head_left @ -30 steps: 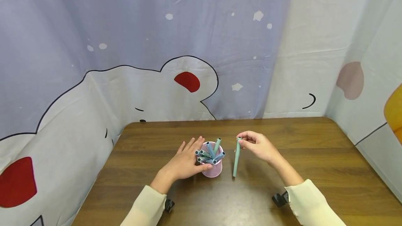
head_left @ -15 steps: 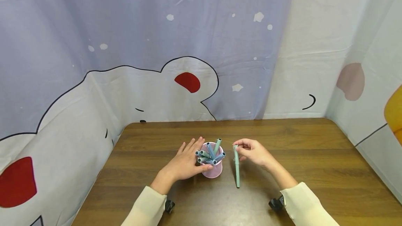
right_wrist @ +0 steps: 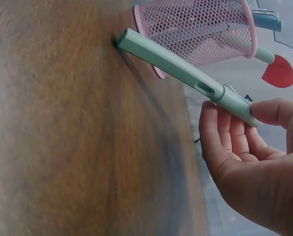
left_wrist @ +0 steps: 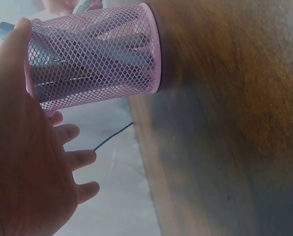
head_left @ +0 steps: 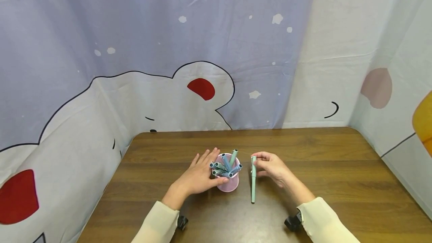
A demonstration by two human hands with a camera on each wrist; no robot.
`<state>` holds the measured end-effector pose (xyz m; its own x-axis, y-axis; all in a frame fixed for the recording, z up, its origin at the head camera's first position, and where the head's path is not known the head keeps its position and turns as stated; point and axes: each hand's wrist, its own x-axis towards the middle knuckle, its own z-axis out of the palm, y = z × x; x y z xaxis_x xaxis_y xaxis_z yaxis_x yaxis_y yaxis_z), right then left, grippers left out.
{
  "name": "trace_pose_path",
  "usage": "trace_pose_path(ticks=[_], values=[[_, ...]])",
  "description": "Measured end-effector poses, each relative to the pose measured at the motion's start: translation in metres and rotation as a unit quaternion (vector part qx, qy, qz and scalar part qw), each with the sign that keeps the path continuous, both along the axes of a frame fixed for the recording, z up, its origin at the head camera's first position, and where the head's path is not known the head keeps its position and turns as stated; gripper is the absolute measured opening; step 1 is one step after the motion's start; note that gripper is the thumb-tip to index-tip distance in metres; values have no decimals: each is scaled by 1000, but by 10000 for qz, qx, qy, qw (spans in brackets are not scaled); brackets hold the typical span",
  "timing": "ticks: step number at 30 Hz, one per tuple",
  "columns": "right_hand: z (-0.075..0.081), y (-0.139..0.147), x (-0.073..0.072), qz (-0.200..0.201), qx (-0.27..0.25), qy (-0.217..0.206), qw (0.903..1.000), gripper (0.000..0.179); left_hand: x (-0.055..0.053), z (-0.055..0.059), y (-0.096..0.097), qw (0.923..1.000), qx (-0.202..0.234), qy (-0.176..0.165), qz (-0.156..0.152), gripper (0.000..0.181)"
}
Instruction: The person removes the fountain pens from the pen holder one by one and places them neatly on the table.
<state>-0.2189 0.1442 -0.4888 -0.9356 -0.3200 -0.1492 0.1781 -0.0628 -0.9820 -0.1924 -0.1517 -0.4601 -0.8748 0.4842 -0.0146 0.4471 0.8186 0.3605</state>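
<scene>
My left hand (head_left: pixel 197 173) lies against the left side of a pink mesh pen cup (head_left: pixel 228 186), its fingers straight and spread. In the left wrist view, the thumb (left_wrist: pixel 19 35) reaches along the cup's rim. Several blue and green pens (head_left: pixel 225 165) lean inside the cup, ends up. My right hand (head_left: pixel 275 168) pinches a pale green capped pen (head_left: pixel 253 188) at its clip end, between thumb and fingertips. This pen slants down to the right of the cup, and its lower end is right at the tabletop in the right wrist view.
The brown wooden table (head_left: pixel 337 168) runs back to a patterned curtain (head_left: pixel 152 29) along its far edge. More of the curtain hangs on the left and right sides. A black wrist mount (head_left: pixel 293 222) sits below the right sleeve (head_left: pixel 324 216).
My right hand has moved slightly down and toward the cup with the green pen, lowering it and turning its clip to the left. My left hand and the cup have stayed put.
</scene>
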Motion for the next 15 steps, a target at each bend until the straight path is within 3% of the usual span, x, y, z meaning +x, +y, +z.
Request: trace_pose_path(ticks=[5,15], values=[[-6,-3,-1,88,66,-123,9999,47,0,0,0,10000,18,-5,-5,103],[-10,-12,-4,109,539,-312,9980,42,0,-1,1,10000,43,-34,-2,102]])
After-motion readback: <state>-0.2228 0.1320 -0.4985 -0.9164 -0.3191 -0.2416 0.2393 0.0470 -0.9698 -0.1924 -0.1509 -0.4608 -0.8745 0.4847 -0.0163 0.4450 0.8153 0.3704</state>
